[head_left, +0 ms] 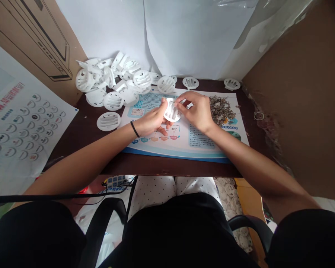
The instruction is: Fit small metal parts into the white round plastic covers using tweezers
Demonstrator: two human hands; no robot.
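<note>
**One disc in hand, mid-work; plenty of loose parts on the table**

White disc [172, 111] is up off the printed sheet [178, 149], slotted face showing, slightly tilted. Left hand [150, 121] is clamped on its left edge, thumb on the face and fingers beneath. Right hand [199, 111] has thumb and index fingertips together at the disc's upper right — maybe pinching something tiny, too small to tell.

Progress: my read is that this disc is partway through, as the right fingertips are right on it. Can't confirm whether anything is seated in it.

Supply: heap of small metal pieces [220, 110] on the right of the sheet, just beside the right hand. Plenty left there, so I'd judge those aren't close to used up.

Other parts: jumbled pile of white parts [108, 76] at back left, with one disc lying face up [108, 121] at its near side. A few more sit spread along the back of the dark table [156, 167], e.g. back-row disc [190, 83] and far-right disc [232, 84]. Many more discs [244, 240] below table level on the right.

Done vs. left — can't split it. No group is visibly marked finished, and slot details are too small to compare.
</note>
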